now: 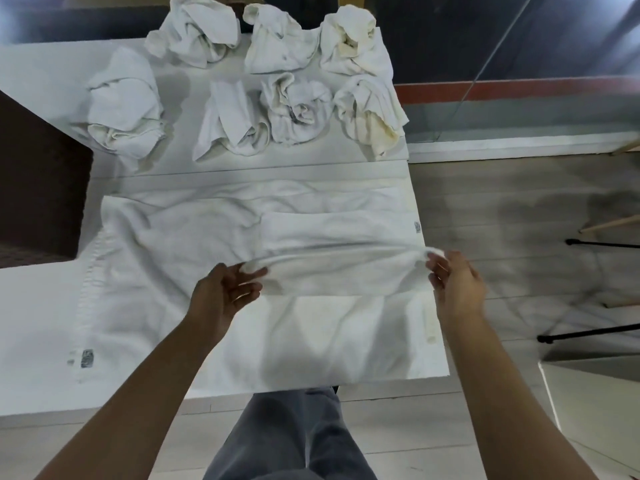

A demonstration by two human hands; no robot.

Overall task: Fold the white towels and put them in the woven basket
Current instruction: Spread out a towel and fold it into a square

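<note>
A large white towel [166,271] lies spread over the near part of the white table [34,306]. Its right portion is lifted into a fold above the rest. My left hand [221,292] pinches the fold's near left corner, and my right hand [457,285] pinches its near right corner by the table's right edge. Several crumpled white towels [298,109] lie in two rows at the far side of the table. A dark woven basket [38,188] stands at the left edge of the view, beside the table.
Beyond the table's right edge is a pale wooden floor [519,209] with black tripod legs [588,334] and light wooden bars. A glass panel and red strip run along the far right. My legs in grey trousers [294,434] stand at the table's near edge.
</note>
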